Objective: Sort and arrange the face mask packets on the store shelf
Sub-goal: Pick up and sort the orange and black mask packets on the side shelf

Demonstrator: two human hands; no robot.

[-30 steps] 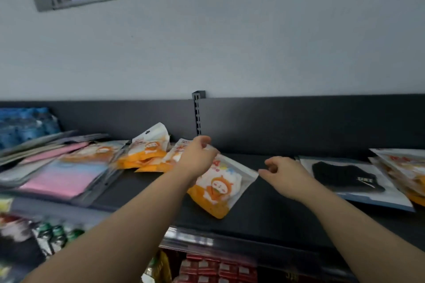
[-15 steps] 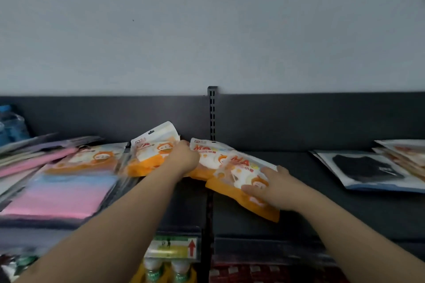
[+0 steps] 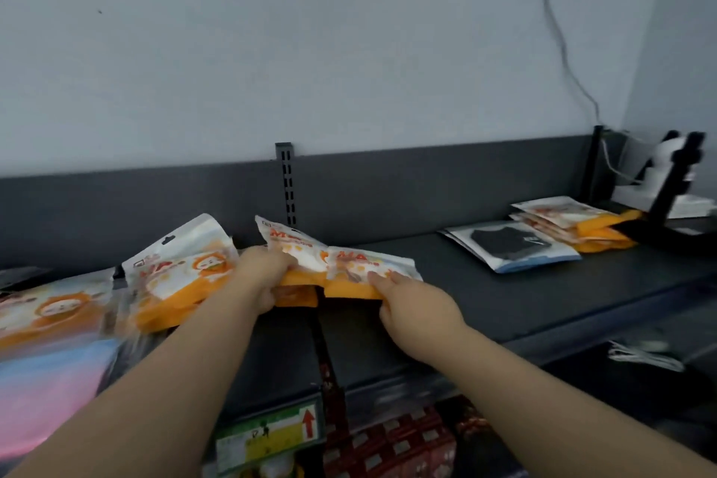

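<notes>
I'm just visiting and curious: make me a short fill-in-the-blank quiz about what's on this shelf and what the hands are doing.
1. Both hands, the left hand and the right hand, grip white packets whose bottom edge is coloured ____.
2. The flat packet lying alone right of the hands shows a mask coloured ____.
3. The small stack of packets at the far right lies on the ____.
4. The sign under the shelf carries a red ____.

Missing words: orange; black; shelf; arrow
</notes>
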